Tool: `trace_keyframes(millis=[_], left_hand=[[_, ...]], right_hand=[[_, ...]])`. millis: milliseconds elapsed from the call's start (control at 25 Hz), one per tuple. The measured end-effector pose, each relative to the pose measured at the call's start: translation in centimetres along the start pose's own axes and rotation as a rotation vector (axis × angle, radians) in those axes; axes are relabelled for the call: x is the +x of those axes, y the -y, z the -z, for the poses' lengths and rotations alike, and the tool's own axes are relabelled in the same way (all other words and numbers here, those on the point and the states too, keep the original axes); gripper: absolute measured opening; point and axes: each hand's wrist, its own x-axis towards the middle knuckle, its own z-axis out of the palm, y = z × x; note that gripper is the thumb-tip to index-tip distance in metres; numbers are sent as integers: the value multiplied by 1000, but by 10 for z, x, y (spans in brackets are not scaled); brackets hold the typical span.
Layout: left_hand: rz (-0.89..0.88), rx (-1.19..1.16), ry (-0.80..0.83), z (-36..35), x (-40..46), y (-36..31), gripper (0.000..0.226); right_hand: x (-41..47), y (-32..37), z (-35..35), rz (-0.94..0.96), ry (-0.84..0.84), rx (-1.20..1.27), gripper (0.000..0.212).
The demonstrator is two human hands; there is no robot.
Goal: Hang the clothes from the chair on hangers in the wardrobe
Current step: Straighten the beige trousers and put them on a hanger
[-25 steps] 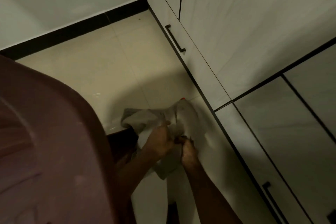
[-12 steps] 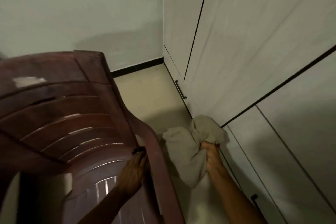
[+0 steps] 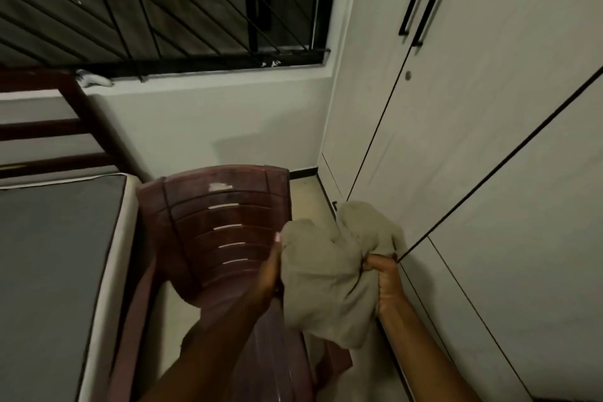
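Beside the wardrobe (image 3: 489, 108), both hands' fingers grip a bunched beige garment (image 3: 326, 271) above the chair (image 3: 225, 232).

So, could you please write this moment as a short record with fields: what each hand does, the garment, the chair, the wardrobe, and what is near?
left hand: touches the left edge of the garment, fingers mostly hidden
right hand: grips the garment, fingers curled in the cloth
garment: beige cloth, bunched, held up between both hands
chair: dark red plastic, under and left of the garment
wardrobe: white, doors closed, at right
hanger: none visible
bed: grey mattress, at left
window: barred, dark
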Motion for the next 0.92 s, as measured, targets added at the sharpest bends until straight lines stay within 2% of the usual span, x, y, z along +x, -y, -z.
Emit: trace_keyframes(millis=[40,80,160,200,280,320,400,440,520,560,640,720,760,840,920], left_hand=[[27,-118,31,-1,-19,-15,58],[65,-79,-6,0,-35,-30,47],[83,318,-224,34,-53,-39,43],[30,367,-303,63,-36,-29,38],[-113,362,-357,128,-10,-8,68],[-153,349,-365,154,-12,-6,66],[-225,282,-366,170,-53,-24,43],[-302,265,-343,164,-101,-46,38],[-358,186,-224,163,-136,-64,29],[-352,141,-177,161,-148,-70,24],[-339,100,-125,160,-155,-76,29],[-338,108,-87,155,-165,-85,33],[-349,90,-73,153,-172,-89,32],[-370,9,-33,149,-188,-106,32],[-376,-132,31,147,-204,-125,37]], right_hand=[[-19,4,-21,5,38,-34,34],[-32,6,-39,-1,70,-67,38],[-42,-3,-61,-59,116,-126,48],[-47,-13,-69,-109,125,-163,55],[-56,-35,-78,-208,109,-296,71],[-63,-46,-82,-228,86,-362,70],[-68,-69,-86,-242,24,-477,67],[-68,-82,-89,-251,-32,-592,80],[-37,-128,-70,-184,-49,-868,120],[-23,-148,-65,-116,-35,-981,121],[-41,-142,-102,-67,-30,-1094,85],[-60,-123,-125,-138,-85,-1071,48],[-70,-114,-123,-193,-64,-995,43],[-84,-98,-119,-238,-68,-821,51],[-98,-83,-125,-229,-89,-427,41]])
